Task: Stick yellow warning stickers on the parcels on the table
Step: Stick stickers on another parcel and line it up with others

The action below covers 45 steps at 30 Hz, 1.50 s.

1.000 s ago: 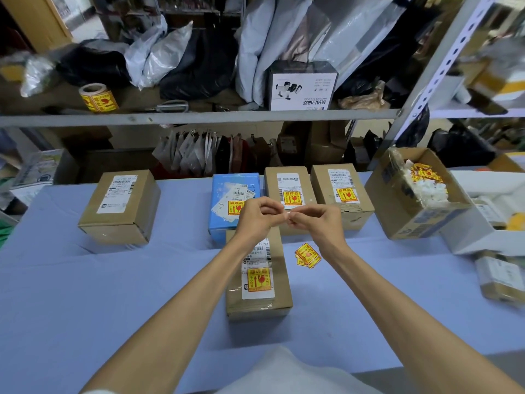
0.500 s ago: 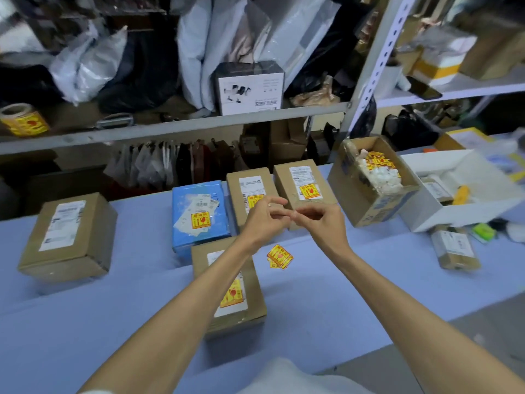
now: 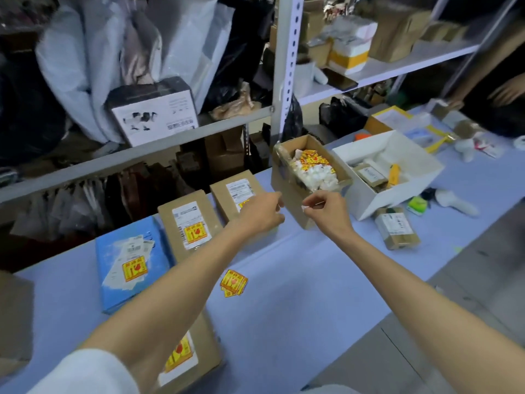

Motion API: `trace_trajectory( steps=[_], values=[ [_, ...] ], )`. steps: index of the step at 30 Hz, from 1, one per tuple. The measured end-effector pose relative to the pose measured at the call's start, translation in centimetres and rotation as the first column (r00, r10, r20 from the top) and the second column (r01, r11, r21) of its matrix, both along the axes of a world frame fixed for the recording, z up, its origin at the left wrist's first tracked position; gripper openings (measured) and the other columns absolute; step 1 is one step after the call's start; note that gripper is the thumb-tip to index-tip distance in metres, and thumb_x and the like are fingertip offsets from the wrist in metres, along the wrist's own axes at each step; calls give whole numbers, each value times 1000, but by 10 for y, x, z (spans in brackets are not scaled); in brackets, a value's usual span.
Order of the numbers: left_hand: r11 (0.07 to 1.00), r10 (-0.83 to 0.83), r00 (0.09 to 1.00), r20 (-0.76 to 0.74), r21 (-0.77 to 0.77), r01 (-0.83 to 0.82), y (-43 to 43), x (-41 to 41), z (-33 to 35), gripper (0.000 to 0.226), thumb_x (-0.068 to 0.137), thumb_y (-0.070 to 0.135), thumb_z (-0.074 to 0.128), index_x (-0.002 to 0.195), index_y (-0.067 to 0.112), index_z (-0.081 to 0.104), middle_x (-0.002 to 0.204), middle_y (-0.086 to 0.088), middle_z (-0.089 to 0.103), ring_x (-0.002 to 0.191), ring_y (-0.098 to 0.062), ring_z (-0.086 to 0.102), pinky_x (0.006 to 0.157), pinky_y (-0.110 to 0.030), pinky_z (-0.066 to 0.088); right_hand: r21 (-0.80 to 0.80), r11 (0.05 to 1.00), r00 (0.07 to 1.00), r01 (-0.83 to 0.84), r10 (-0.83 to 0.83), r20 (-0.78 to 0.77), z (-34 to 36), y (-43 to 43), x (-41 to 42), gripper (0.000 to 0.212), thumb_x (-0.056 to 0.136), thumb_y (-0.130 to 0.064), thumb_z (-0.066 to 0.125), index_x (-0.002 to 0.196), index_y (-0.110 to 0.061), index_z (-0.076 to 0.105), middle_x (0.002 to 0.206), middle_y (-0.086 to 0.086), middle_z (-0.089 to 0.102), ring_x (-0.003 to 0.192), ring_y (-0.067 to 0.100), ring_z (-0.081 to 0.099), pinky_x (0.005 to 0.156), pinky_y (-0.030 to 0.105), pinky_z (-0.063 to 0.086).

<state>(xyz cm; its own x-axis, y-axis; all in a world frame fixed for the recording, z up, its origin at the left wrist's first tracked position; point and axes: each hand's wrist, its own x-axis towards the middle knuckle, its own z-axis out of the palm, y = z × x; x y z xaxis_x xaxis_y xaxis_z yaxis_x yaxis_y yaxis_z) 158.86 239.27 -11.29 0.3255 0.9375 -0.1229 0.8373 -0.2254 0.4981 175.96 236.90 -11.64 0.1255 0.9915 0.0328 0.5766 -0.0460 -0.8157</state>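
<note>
Right hand [image 3: 326,213] pinches a white scrap [image 3: 305,207], likely peeled backing, beside the scrap box [image 3: 280,177], probably to bin it. Left hand [image 3: 260,216] curls; its hold cannot be told. Spare stickers [image 3: 233,282] lie on the table [image 3: 312,294] near the labelled parcels [image 3: 193,226].

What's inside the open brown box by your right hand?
Yellow warning stickers and crumpled white paper scraps fill the open box; anything beneath that pile is hidden.
</note>
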Motion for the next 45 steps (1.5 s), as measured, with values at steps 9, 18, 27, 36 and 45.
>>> trace_trajectory(
  steps=[9,18,27,36,45],
  values=[
    [996,-63,989,-133,52,71,79,48,16,27,85,24,60,108,13,56,109,-11,62,98,-31,58,79,-45,52,33,998,995,54,-57,77,12,66,42,12,74,0,72,80,-10,73,78,2,70,69,13,64,62,13,47],
    [1000,6,998,-64,30,-4,102,38,7,24,86,23,63,106,12,57,107,-8,65,97,-28,60,81,-46,53,-42,999,993,17,-12,118,5,113,47,20,74,-5,74,93,-12,74,99,4,71,93,16,65,80,31,53],
    [928,369,928,56,-71,-365,17,-68,-19,37,85,22,58,121,15,49,105,-3,67,100,-27,61,87,-42,49,-109,931,937,-347,349,-4,0,76,-55,12,77,-6,73,89,-7,74,83,4,72,76,12,66,66,17,49],
    [736,666,746,-13,-149,-660,-133,-183,-46,35,81,22,61,115,17,53,103,-2,67,97,-24,63,84,-37,50,-205,679,694,-705,720,-1,-23,-20,-174,11,78,-2,70,88,-6,73,83,4,70,73,11,63,63,10,47],
    [472,881,435,186,-301,-828,-241,-198,-92,45,85,22,66,123,15,42,129,-4,51,116,-22,54,97,-39,46,-342,662,714,-667,699,-39,-75,-96,-203,26,81,-10,70,103,-10,57,97,1,60,89,19,61,74,29,47]
  ],
)
